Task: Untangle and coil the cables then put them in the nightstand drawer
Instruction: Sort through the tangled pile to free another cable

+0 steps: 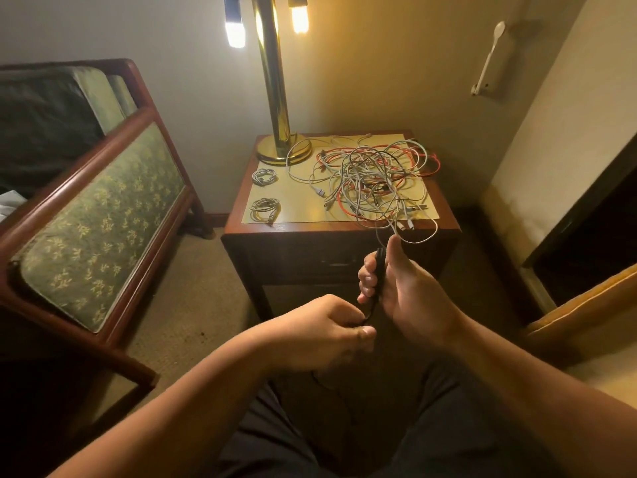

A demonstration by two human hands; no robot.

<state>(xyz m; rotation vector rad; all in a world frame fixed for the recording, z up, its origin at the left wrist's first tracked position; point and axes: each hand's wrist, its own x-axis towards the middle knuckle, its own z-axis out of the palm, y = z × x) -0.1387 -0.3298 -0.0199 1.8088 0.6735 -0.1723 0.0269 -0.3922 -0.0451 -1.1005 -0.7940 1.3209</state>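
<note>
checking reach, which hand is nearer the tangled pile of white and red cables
Right. The right hand is just below the tangled pile of white and red cables where loops overhang the wooden nightstand edge; the left hand is lower and farther back.

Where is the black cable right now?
In the head view, centre frame, the black cable is in front of the nightstand, below the tangled pile; the right hand grips it and the left hand pinches it lower down.

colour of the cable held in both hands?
Black. The cable shows best in the head view.
</note>
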